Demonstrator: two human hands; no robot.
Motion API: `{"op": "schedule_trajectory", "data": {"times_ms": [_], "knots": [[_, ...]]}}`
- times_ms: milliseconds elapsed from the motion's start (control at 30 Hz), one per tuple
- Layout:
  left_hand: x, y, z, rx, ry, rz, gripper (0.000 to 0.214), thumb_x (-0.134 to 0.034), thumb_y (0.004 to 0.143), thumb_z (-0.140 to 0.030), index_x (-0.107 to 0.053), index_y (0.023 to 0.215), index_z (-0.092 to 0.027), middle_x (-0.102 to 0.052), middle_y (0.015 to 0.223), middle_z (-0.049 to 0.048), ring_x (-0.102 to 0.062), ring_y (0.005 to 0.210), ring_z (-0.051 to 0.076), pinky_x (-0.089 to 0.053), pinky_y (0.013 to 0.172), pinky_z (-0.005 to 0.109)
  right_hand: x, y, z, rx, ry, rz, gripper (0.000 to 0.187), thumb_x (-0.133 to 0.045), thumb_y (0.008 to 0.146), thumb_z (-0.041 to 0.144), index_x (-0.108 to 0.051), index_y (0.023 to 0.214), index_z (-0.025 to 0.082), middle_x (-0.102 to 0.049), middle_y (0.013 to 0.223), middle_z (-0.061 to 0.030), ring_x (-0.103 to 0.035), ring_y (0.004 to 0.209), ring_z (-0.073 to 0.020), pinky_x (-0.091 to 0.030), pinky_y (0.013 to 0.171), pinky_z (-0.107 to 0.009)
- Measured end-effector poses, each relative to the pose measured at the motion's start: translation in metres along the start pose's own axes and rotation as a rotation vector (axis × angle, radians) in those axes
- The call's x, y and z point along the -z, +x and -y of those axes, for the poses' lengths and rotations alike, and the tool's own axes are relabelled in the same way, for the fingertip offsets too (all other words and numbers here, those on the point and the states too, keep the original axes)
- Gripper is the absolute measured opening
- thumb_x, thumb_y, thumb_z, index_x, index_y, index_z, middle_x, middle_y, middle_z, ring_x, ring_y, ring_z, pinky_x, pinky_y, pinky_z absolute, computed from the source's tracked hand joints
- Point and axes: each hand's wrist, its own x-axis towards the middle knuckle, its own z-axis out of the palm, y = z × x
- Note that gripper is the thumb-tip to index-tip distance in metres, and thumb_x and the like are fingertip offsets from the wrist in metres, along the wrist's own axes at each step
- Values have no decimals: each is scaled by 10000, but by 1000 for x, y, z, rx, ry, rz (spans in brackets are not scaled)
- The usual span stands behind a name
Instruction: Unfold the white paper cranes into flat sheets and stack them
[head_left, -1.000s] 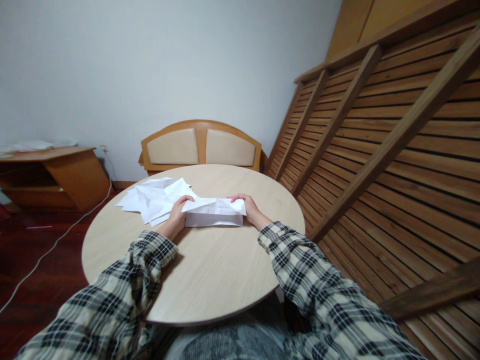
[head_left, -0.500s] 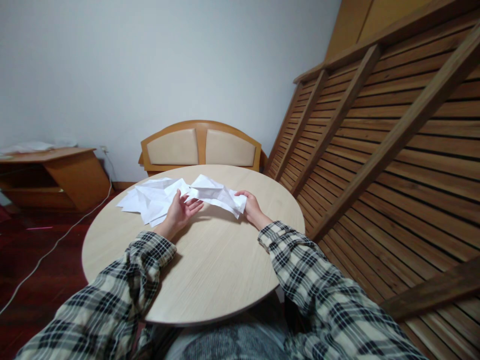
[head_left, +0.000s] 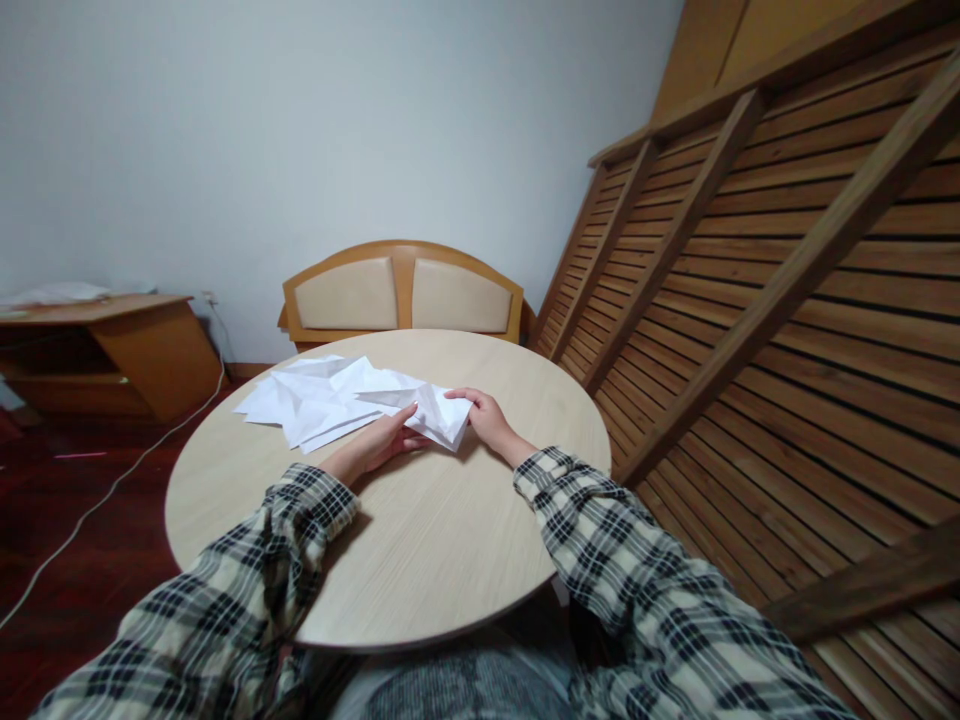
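A creased sheet of white paper (head_left: 442,418) is held between my two hands just above the round table. My right hand (head_left: 487,418) pinches its right end, thumb on top. At its near left edge, my left hand (head_left: 386,440) grips the paper with the thumb above and the fingers underneath. Several crumpled, folded white sheets (head_left: 311,400) lie in a loose pile on the table, left of the held sheet. The held sheet's far left end overlaps the pile in view, and I cannot tell whether they touch.
The round light-wood table (head_left: 442,540) stands in front of me. Behind it is a padded headboard (head_left: 405,290). Slatted wooden bed frames (head_left: 750,300) lean along the right. To the left are a low wooden cabinet (head_left: 161,350) and a white cable (head_left: 124,475) across the floor.
My left hand has moved right and closed on the paper's near edge; before, it was open beside it. The right hand has shifted slightly left, and the held sheet has tilted.
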Motion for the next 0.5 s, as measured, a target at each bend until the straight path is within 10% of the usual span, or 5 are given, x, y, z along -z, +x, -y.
{"op": "schedule_trajectory", "data": {"times_ms": [167,500], "knots": [[7,5,3,-40,-52,-110,373,-638,858,-420,-628,1103,-138,-703,1062,144,-672,901,241,-563,765,325,-6,-9,10,244,-195,48,510,-387,719,19,-732,1040,215,-701,1124,-35,-612,1066,-177,-434,986,-347],[5,5,-8,-196,-89,-305,305,-734,734,-277,-650,976,-111,-717,806,83,-654,635,180,-516,573,273,-9,-13,13,345,-358,178,462,-473,766,71,-708,1129,234,-623,1231,-76,-579,1113,-206,-462,952,-379]]}}
